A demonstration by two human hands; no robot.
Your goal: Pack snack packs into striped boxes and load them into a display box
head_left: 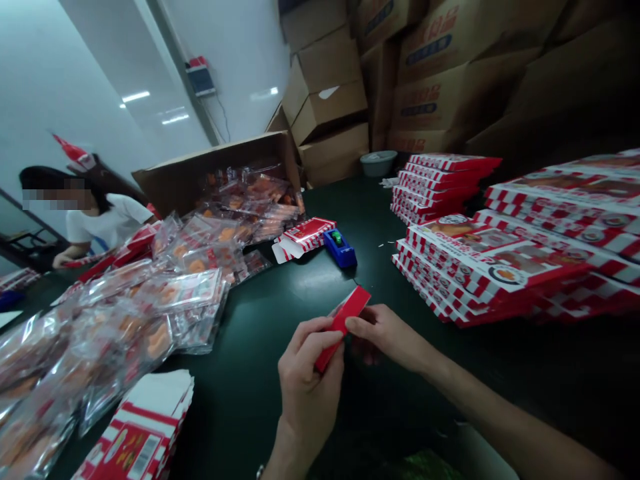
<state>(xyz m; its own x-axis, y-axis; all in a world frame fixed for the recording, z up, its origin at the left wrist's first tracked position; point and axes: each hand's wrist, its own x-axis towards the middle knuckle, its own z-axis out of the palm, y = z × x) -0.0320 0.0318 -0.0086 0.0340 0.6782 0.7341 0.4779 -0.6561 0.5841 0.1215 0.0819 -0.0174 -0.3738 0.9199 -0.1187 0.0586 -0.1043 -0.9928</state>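
Observation:
Between my two hands is a narrow red cardboard box (352, 308), held edge-on and tilted above the dark table. My left hand (311, 363) wraps round its near end, fingers on the top edge. With thumb and fingers my right hand (383, 333) pinches its right side; the fingertips behind the box are partly hidden. Just beyond my hands stands a blue tape dispenser (342, 253) with a green roll. Touching it is a red-and-white checked carton (306, 238) with an open flap. Several flat checked cartons (145, 427) lie stacked at the lower left.
Clear plastic packets of orange food (165, 300) heap along the left, spilling from a large cardboard box (210, 157). Stacks of red-and-white boxes (480, 260) line the right. Brown cartons (330, 100) and a grey bowl (379, 163) stand behind. A co-worker (103, 220) sits far left.

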